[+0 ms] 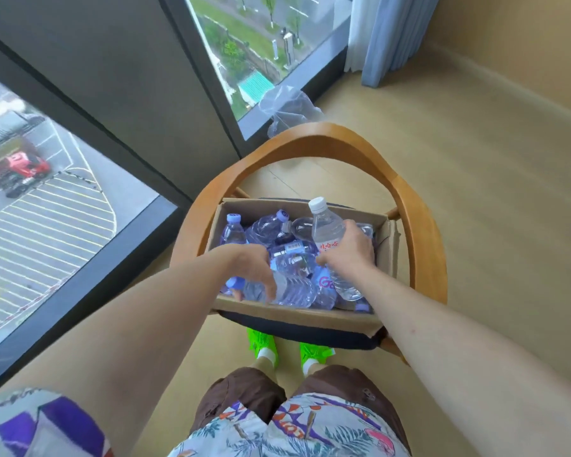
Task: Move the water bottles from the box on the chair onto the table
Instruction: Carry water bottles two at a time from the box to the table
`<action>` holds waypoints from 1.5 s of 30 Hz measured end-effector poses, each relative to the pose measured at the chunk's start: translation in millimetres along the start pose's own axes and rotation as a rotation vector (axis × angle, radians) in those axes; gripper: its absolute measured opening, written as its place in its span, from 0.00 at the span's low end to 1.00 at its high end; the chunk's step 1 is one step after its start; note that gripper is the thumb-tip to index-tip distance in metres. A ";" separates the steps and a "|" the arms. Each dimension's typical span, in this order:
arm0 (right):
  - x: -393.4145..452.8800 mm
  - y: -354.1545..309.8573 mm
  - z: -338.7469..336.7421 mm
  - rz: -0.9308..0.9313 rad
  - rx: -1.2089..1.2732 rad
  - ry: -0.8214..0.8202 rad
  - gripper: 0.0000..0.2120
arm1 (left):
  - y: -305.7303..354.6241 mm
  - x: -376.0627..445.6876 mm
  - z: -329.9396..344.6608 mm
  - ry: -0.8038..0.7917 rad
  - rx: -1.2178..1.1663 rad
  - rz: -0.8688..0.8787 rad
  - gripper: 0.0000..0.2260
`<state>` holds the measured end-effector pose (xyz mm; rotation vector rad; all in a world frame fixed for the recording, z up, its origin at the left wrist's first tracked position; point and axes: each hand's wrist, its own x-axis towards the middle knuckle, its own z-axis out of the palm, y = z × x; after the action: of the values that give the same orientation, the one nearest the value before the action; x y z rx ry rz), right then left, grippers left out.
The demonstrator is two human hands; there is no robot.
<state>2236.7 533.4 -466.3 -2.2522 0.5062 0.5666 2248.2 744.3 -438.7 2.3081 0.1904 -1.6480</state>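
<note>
A cardboard box (297,315) full of several clear water bottles sits on the dark seat of a wooden chair (419,225). My right hand (351,250) grips a white-capped bottle (327,229) with a red-lettered label, upright above the pile. My left hand (256,267) curls round a purple-capped bottle (287,290) lying on its side at the box's near left. Other purple-capped bottles (233,230) stand or lie behind. No table is in view.
The chair's curved wooden back arches around the box. A clear plastic bag (289,110) lies on the floor beyond it, by the floor-to-ceiling window (264,54). Blue curtains (393,37) hang at the far right. My green shoes (261,344) stand just under the seat's front edge.
</note>
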 end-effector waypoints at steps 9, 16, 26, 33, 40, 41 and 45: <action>-21.8 -72.3 6.0 -0.205 -0.058 -0.056 0.33 | -45.0 -54.5 4.8 0.613 -0.143 0.096 0.27; -77.5 -129.1 36.3 -0.419 -0.067 -0.125 0.32 | -116.3 -134.4 19.2 0.969 -0.518 0.024 0.26; -266.1 -165.8 123.2 -0.809 -0.153 -0.352 0.31 | -225.8 -287.2 178.7 1.693 -1.272 -0.131 0.23; -419.1 -146.1 181.3 -1.009 -0.177 -0.528 0.32 | -282.4 -371.6 310.2 1.896 -1.887 -0.027 0.19; -585.4 -87.7 246.4 -1.210 -0.196 -0.827 0.30 | -329.8 -453.2 498.3 2.160 -1.992 -0.297 0.14; -608.4 -78.6 256.6 -1.233 -0.210 -0.869 0.29 | -333.7 -463.4 525.1 2.182 -1.990 -0.354 0.13; -700.2 -38.6 299.1 -1.315 -0.275 -1.058 0.32 | -344.2 -496.1 625.6 2.243 -2.008 -0.572 0.12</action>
<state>1607.3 908.3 -255.4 -1.6343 -1.4992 0.9364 1423.5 904.9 -215.0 0.8713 1.6286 1.4856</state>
